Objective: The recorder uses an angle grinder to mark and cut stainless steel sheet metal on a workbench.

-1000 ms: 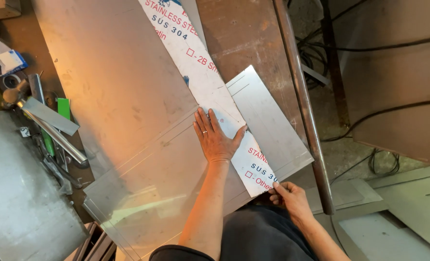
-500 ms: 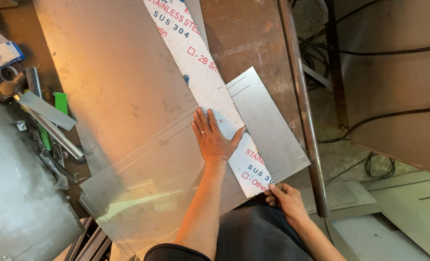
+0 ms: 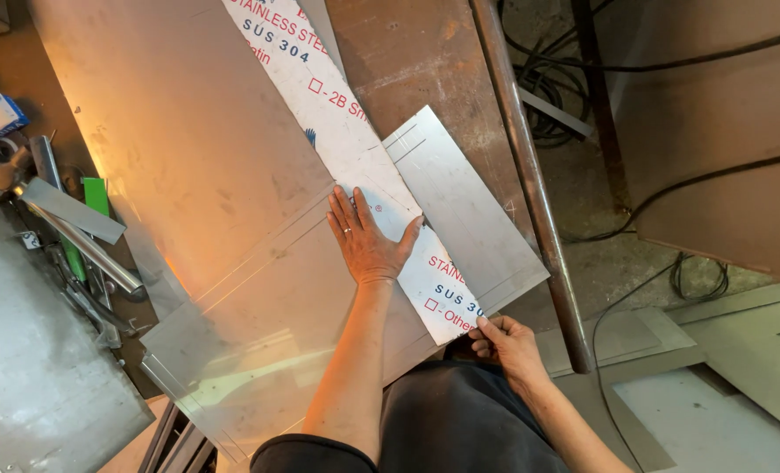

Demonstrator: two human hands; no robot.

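Left hand (image 3: 368, 241) flat on film strip (image 3: 355, 158); right hand (image 3: 506, 342) pinching its end.

Rusty brown workbench (image 3: 412, 66) under large steel sheets (image 3: 188, 149), hand tools (image 3: 74, 245) at its edge

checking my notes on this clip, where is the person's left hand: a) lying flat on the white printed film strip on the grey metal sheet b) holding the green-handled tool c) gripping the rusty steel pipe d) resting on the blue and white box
a: the left hand lies palm down, fingers spread, on the white printed film strip over the grey metal sheet, while the right hand pinches the strip's near end.
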